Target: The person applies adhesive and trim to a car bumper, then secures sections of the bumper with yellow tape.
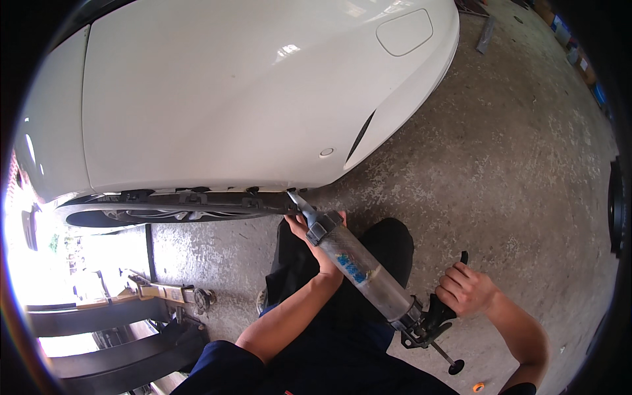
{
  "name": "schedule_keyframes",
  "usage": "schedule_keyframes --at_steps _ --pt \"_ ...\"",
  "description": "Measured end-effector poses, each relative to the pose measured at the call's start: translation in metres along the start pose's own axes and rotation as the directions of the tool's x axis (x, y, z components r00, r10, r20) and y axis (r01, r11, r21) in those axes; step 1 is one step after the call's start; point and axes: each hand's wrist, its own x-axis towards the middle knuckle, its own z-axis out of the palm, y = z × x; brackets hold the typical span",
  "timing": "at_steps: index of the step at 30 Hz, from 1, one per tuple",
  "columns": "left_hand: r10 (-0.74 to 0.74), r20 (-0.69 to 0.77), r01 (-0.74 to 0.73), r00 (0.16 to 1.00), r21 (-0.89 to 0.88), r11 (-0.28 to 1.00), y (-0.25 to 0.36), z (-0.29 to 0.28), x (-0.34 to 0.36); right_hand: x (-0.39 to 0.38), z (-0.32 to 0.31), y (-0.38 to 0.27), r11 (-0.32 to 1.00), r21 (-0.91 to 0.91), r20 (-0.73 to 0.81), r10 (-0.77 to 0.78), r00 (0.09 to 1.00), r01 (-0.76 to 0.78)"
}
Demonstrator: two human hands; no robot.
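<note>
A caulking gun (388,294) with a clear, scuffed barrel and a blue patch slants across my lap. My left hand (312,240) cradles its front end from beneath, with the fingers partly hidden behind the dark collar. Wrapped round the black handle at the rear is my right hand (466,289). The pale nozzle (301,205) tilts up to the lower edge of a white car body panel (217,99); whether its tip touches cannot be made out. Along that edge runs a dark strip with several black clips (194,198), just above the wheel (171,216).
An orange ring (478,387) lies on the concrete floor (500,145) at the lower right. To the left are dark curved panels (125,352) and a beige metal arm (168,291). Boxes (582,64) line the far right, and a bright opening glares at the left.
</note>
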Motion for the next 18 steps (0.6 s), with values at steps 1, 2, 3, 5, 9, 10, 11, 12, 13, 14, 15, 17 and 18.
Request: schedule_keyframes --at_steps 1,2,3,5,9,10,11,12,13,14,15,17,18 --pt "0.117 0.022 -0.119 0.993 0.151 0.981 0.003 0.002 0.000 -0.001 0.000 0.000 1.000 0.000 0.001 0.000 1.000 0.000" --pt "0.119 0.020 -0.120 0.993 0.153 0.981 -0.002 -0.001 0.002 -0.001 0.001 0.000 1.000 0.009 0.000 0.003 1.000 -0.003" --pt "0.003 0.019 -0.002 1.000 -0.048 0.999 -0.008 -0.005 0.005 -0.001 0.001 0.000 1.000 0.018 -0.001 0.006 1.000 -0.006" --pt "-0.112 0.040 0.118 0.993 -0.245 0.962 -0.013 -0.008 0.005 -0.002 0.002 -0.001 1.000 0.025 0.000 0.007 1.000 -0.007" --pt "-0.112 0.027 0.115 0.993 -0.176 0.978 0.005 -0.003 0.001 -0.004 0.003 -0.002 1.000 0.017 -0.013 0.016 1.000 -0.016" --pt "-0.188 0.040 0.192 0.981 -0.274 0.943 0.005 -0.002 0.001 -0.005 0.003 -0.002 1.000 0.016 -0.011 0.018 1.000 -0.018" --pt "-0.261 0.048 0.260 0.964 -0.367 0.893 0.006 -0.003 0.001 -0.004 0.003 -0.002 1.000 0.019 -0.018 0.015 1.000 -0.015" --pt "-0.174 0.021 0.175 0.984 -0.215 0.961 0.000 -0.005 0.001 -0.003 0.002 -0.002 1.000 0.023 -0.024 0.012 1.000 -0.012" --pt "-0.129 0.014 0.130 0.992 -0.136 0.982 -0.003 -0.006 0.001 -0.003 0.002 -0.002 1.000 0.023 -0.024 0.011 1.000 -0.010" --pt "-0.083 0.009 0.083 0.997 -0.057 0.995 -0.003 -0.005 0.001 -0.003 0.001 -0.002 1.000 0.022 -0.023 0.009 1.000 -0.009" --pt "-0.065 0.010 0.066 0.998 -0.049 0.997 -0.002 -0.005 0.001 -0.003 0.001 -0.003 1.000 0.020 -0.021 0.008 1.000 -0.007" --pt "-0.047 0.011 0.047 0.999 -0.043 0.998 -0.001 -0.004 0.000 -0.003 0.000 -0.003 1.000 -0.003 -0.021 0.005 1.000 -0.005" --pt "0.096 0.010 -0.096 0.995 0.125 0.988 0.001 -0.004 -0.002 -0.004 0.000 -0.003 1.000 -0.026 -0.021 0.003 1.000 -0.004"
